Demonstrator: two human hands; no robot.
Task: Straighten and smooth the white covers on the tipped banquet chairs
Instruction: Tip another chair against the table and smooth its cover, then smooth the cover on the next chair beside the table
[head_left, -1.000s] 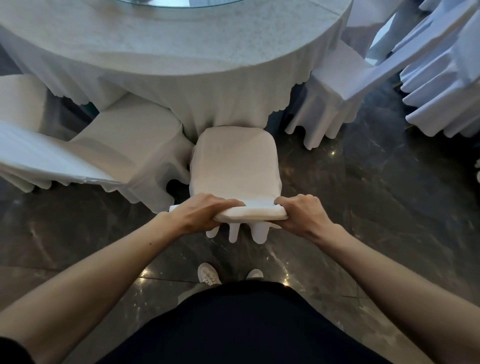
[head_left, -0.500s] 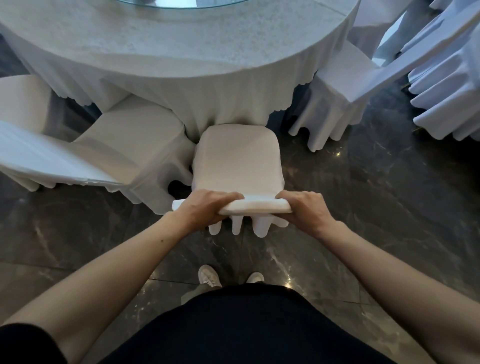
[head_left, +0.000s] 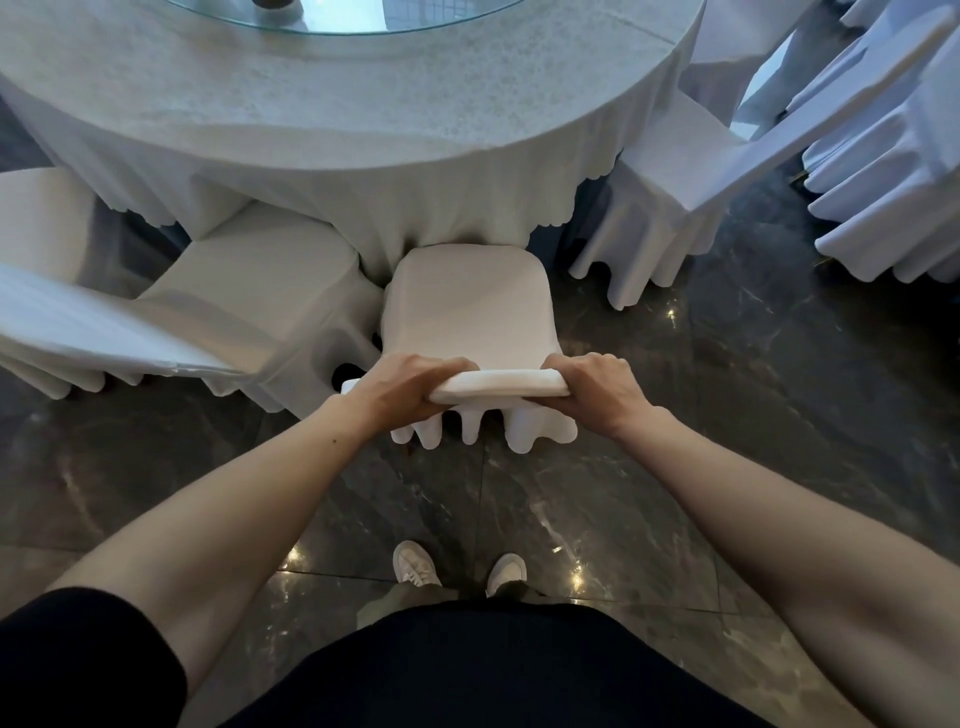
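Note:
A banquet chair in a white cover stands right in front of me, its seat pushed against the hanging tablecloth. I look down on the top edge of its backrest. My left hand grips the left end of that top edge, fingers curled over the cover. My right hand grips the right end the same way. The cover's scalloped hem hangs below my hands. The chair's legs are hidden.
A round table with a white cloth and a glass turntable fills the top. A covered chair leans at the left, another at the right, with stacked covered chairs beyond. The floor is dark marble.
The chair and both hands have shifted slightly forward toward the table. Both grips on the backrest top are unchanged.

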